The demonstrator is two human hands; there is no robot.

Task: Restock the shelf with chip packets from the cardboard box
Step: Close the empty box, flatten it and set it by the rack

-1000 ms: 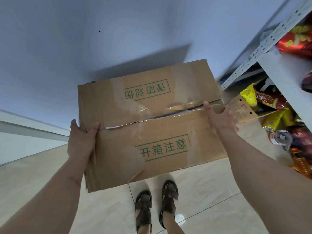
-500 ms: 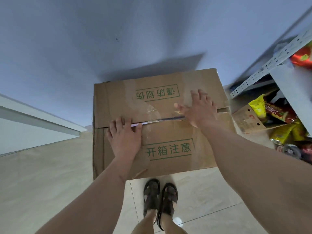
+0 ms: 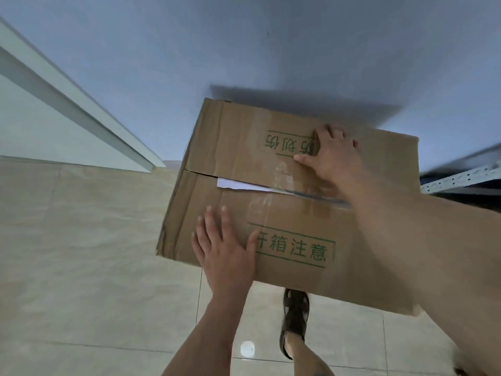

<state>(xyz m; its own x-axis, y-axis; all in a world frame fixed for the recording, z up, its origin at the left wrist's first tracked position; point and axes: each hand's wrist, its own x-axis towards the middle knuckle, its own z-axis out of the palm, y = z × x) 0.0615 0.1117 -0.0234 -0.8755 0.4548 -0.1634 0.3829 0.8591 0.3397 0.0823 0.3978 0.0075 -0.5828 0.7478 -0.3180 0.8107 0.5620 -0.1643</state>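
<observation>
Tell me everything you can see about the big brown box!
The cardboard box is plain brown corrugated card with green printed characters on both top flaps. Clear tape shines along the middle seam, which gapes slightly and shows something white inside. Its left edge looks worn and creased. It sits tilted in view above a tiled floor. The left hand lies flat on the near flap; the right hand presses the far flap, fingers spread.
</observation>
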